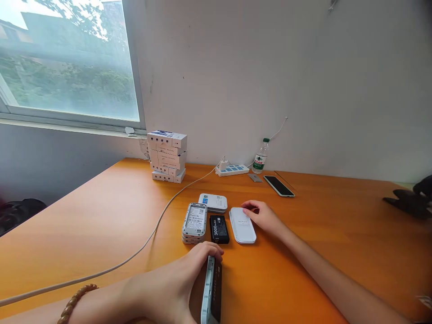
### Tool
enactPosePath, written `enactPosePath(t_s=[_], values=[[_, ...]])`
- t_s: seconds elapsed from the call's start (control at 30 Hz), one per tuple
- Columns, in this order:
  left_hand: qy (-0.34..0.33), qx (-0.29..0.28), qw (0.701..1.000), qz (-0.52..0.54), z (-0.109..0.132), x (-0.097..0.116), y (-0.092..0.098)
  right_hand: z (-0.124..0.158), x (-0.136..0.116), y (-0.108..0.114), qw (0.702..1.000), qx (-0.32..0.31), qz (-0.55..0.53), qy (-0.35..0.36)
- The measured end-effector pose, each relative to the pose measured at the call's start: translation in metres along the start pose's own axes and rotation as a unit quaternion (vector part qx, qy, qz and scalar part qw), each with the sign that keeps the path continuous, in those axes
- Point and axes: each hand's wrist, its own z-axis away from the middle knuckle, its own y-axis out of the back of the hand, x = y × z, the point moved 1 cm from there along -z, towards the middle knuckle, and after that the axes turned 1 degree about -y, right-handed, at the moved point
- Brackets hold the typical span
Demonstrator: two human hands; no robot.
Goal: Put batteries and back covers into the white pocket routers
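My left hand (189,274) is closed round a white device (208,292) tipped on its edge, with a black battery showing on its right side. My right hand (261,215) rests its fingers on the top of a white cover (243,227) lying on the table. Between the hands and farther back lies a black battery (219,228) marked 3000mAh. Left of it is a stack of open white devices (195,220), the top one showing its label. Behind them sit closed white devices (213,202), stacked.
White boxes (168,157) are stacked at the back left. A power strip (232,170), a bottle (259,157) and a phone (279,186) stand or lie along the back. A white cable (153,231) crosses the wooden table (320,216) on the left.
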Motion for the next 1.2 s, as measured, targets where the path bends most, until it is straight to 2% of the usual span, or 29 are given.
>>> enactPosePath(t_s=[0.13, 0.23, 0.33, 0.53, 0.6, 0.67, 0.73, 0.83, 0.9, 1.0, 1.2], values=[[-0.008, -0.007, 1.000, -0.014, 0.002, 0.001, 0.001, 0.007, -0.002, 0.009, 0.993, -0.112, -0.003, 0.047], [-0.013, -0.013, 0.999, -0.035, 0.000, 0.001, 0.003, 0.012, -0.004, 0.013, 0.977, -0.206, 0.040, 0.021], [-0.010, -0.018, 0.998, -0.056, -0.001, 0.001, 0.004, 0.014, -0.004, 0.013, 0.966, -0.244, 0.088, 0.006], [0.006, 0.001, 0.996, -0.093, 0.001, 0.003, 0.002, 0.015, -0.015, 0.017, 0.966, -0.242, 0.094, 0.014], [0.016, 0.007, 0.994, -0.105, 0.003, 0.004, 0.000, 0.026, -0.031, 0.017, 0.974, -0.200, 0.087, 0.056], [0.023, 0.009, 0.993, -0.114, 0.004, 0.003, -0.001, 0.047, -0.054, 0.011, 0.978, -0.143, 0.078, 0.129], [0.022, 0.015, 0.992, -0.121, 0.004, 0.002, -0.004, 0.077, -0.076, -0.004, 0.974, -0.124, 0.081, 0.173], [0.014, 0.028, 0.991, -0.130, 0.005, 0.002, -0.007, 0.119, -0.095, -0.037, 0.967, -0.167, 0.088, 0.171], [0.012, 0.031, 0.990, -0.138, 0.005, 0.004, -0.009, 0.136, -0.098, -0.057, 0.962, -0.183, 0.120, 0.165], [0.016, 0.029, 0.987, -0.157, 0.005, 0.007, -0.010, 0.141, -0.099, -0.072, 0.960, -0.166, 0.164, 0.156], [0.043, 0.052, 0.985, -0.159, 0.005, 0.002, -0.015, 0.128, -0.114, -0.073, 0.960, -0.161, 0.195, 0.117]])
